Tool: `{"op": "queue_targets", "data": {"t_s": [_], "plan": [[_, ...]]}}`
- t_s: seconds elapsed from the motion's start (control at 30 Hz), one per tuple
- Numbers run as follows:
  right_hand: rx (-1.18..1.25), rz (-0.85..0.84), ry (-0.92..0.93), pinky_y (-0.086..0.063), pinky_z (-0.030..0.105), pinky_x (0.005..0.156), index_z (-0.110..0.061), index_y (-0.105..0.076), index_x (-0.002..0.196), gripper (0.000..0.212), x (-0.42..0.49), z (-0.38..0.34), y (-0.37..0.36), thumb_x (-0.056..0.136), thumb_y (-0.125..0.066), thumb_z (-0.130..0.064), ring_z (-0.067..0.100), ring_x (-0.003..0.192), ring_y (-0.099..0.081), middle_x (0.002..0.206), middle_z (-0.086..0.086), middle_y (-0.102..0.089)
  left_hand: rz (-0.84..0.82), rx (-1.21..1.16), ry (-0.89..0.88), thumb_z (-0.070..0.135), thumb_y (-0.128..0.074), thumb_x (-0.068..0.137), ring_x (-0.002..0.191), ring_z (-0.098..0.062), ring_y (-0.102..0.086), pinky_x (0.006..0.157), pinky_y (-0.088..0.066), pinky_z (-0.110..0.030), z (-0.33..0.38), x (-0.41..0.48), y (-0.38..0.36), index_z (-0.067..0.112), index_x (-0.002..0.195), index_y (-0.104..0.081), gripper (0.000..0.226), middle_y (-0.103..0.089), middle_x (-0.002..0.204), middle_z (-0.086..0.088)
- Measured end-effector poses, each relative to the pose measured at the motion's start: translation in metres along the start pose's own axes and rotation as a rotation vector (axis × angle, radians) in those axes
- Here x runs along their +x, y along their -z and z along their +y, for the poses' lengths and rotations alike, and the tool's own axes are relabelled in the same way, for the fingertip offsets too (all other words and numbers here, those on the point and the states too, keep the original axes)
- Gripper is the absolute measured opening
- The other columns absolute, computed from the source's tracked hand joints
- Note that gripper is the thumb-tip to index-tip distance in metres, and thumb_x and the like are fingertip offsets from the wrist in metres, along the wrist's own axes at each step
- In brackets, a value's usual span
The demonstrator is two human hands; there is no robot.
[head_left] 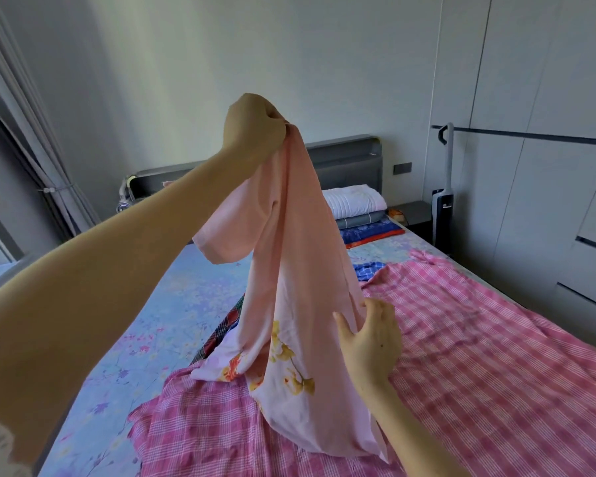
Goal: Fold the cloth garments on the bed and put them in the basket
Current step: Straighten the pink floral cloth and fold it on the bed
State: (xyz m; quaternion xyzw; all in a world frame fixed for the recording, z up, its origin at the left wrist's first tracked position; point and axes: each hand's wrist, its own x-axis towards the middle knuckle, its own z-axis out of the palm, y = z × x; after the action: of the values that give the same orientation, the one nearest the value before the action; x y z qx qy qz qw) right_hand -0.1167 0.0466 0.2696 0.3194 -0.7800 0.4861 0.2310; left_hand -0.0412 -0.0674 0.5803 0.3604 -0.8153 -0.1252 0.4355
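Lifting: the left hand (252, 127) is up high over the bed (145, 304), its grip bunched tight around one end of a pale pink, thin-fabric garment with a yellow and orange flower print (289, 270). Held that high, the cloth hangs in one long drape, likely so it can untwist under its own weight.

Right hand: the right hand (372, 339) is low, fingers spread and fairly straight, laid against the side of the hanging pink cloth. It reads as steadying or feeling for an edge; whether the thumb has caught a fold I cannot tell.

Where the garment is: top end in the air, a short sleeve dangling on the left side, bottom end resting on a pink and white checked cotton cloth (479, 339) spread wide over the bed.

Waiting pile: a blue checked piece (367, 268) peeks out just behind the pink drape, and a dark red and green tartan piece (226, 325) shows to its left, both partly covered.

Bed: floral light-blue sheet, with a stack of folded bedding topped by a white quilt (355, 201) by the grey headboard.

Basket: not in view.

Progress, as I judge it: early, this garment is being shaken out, not folded yet.

Next call: find two matching corners and lay it flat on the checked cloth.

Watch for: the thin fabric sliding and bunching.
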Motion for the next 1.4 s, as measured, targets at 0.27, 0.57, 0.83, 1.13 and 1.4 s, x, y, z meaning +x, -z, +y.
{"op": "queue_targets", "data": {"t_s": [0.27, 0.57, 0.83, 1.13, 1.4], "plan": [[0.015, -0.403, -0.028, -0.045, 0.039, 0.074, -0.015, -0.073, 0.082, 0.028, 0.023, 0.022, -0.021, 0.067, -0.079, -0.037, 0.029, 0.085, -0.056, 0.095, 0.005, -0.061, 0.002, -0.014, -0.035, -0.008, -0.045, 0.074, 0.069, -0.01, -0.054, 0.052, -0.037, -0.013, -0.018, -0.015, 0.008, 0.01, 0.08, -0.071, 0.033, -0.062, 0.077, 0.004], [0.148, -0.485, -0.017, -0.033, 0.028, 0.056, -0.015, -0.059, 0.088, 0.005, 0.014, 0.037, -0.014, 0.091, -0.056, -0.017, 0.02, 0.064, -0.057, 0.07, -0.006, -0.06, 0.044, -0.076, 0.126, -0.006, -0.051, 0.078, 0.074, -0.014, -0.055, 0.066, -0.043, -0.024, -0.051, -0.008, 0.026, 0.011, 0.083, -0.071, 0.027, -0.063, 0.081, 0.0], [0.228, -0.3, 0.013, -0.034, 0.032, 0.054, -0.003, -0.059, 0.085, 0.004, 0.087, 0.042, 0.043, 0.087, -0.061, -0.003, 0.023, 0.059, -0.05, 0.066, 0.004, -0.057, 0.037, -0.009, 0.181, -0.001, -0.059, 0.078, 0.071, -0.015, -0.052, 0.064, -0.04, -0.025, -0.095, -0.018, 0.054, 0.014, 0.09, -0.071, 0.023, -0.061, 0.07, -0.001], [0.437, 0.329, 0.288, -0.04, 0.028, 0.069, -0.005, -0.058, 0.103, 0.019, 0.285, -0.131, 0.132, 0.092, -0.042, -0.004, 0.02, 0.078, -0.056, 0.086, 0.002, -0.061, 0.15, -0.638, 0.37, -0.009, -0.045, 0.084, 0.048, -0.008, -0.059, 0.051, -0.051, -0.016, -0.11, -0.003, 0.111, 0.02, 0.074, -0.061, 0.034, -0.062, 0.047, 0.012], [0.071, -0.764, 0.402, -0.022, 0.03, 0.056, -0.013, -0.039, 0.057, 0.05, 0.232, -0.057, 0.13, 0.084, -0.063, -0.048, 0.013, 0.053, -0.03, 0.058, 0.003, -0.032, 0.006, -0.676, 0.479, 0.012, -0.053, 0.087, 0.05, -0.006, -0.058, 0.052, -0.047, -0.016, -0.138, -0.052, 0.106, 0.02, 0.048, -0.068, 0.042, -0.061, 0.048, 0.01]]}}
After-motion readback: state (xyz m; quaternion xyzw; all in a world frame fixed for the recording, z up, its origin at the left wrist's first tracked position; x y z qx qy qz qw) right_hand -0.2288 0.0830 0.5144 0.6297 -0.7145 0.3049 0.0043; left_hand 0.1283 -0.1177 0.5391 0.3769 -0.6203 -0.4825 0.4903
